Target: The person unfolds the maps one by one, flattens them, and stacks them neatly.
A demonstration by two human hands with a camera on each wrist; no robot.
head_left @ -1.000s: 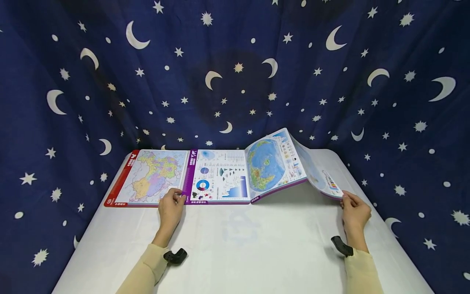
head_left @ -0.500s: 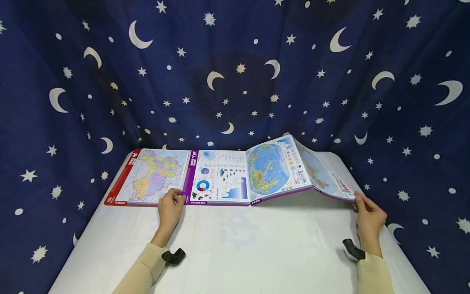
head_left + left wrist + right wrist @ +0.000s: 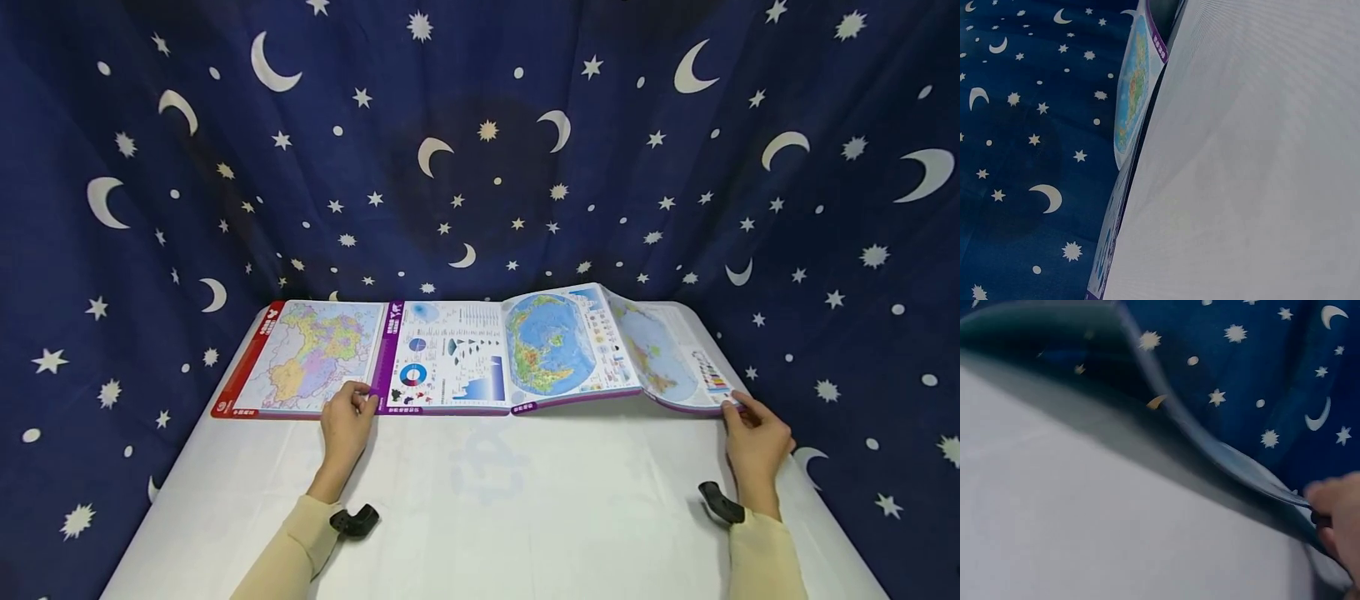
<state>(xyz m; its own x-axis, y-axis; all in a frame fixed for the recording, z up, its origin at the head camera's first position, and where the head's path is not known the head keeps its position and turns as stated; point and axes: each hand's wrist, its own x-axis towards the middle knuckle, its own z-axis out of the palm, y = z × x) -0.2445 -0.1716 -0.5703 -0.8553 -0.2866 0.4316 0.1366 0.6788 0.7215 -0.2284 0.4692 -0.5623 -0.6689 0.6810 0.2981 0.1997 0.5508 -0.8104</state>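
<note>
A purple-edged folding map (image 3: 453,358) stretches across the far part of the table, its right-hand panels raised in a low tent-like fold. Against its left end lies a red-bordered map panel (image 3: 318,354). My left hand (image 3: 348,425) pinches the near edge where the purple strip meets the red-bordered panel; its fingertips are partly hidden. At the right end, my right hand (image 3: 756,437) grips the near corner between thumb and fingers. In the right wrist view the folding map's edge (image 3: 1235,469) arches above the table and runs into the right hand (image 3: 1341,515).
The white table (image 3: 525,517) extends in front of the maps. A dark blue curtain (image 3: 480,100) with moons and stars hangs behind and along both sides. Black wrist devices (image 3: 354,522) sit at both sleeve cuffs.
My right hand has moved to the right with the map's corner, drawing the panels out. The raised fold has sunk and flattened. My left hand has stayed in place.
</note>
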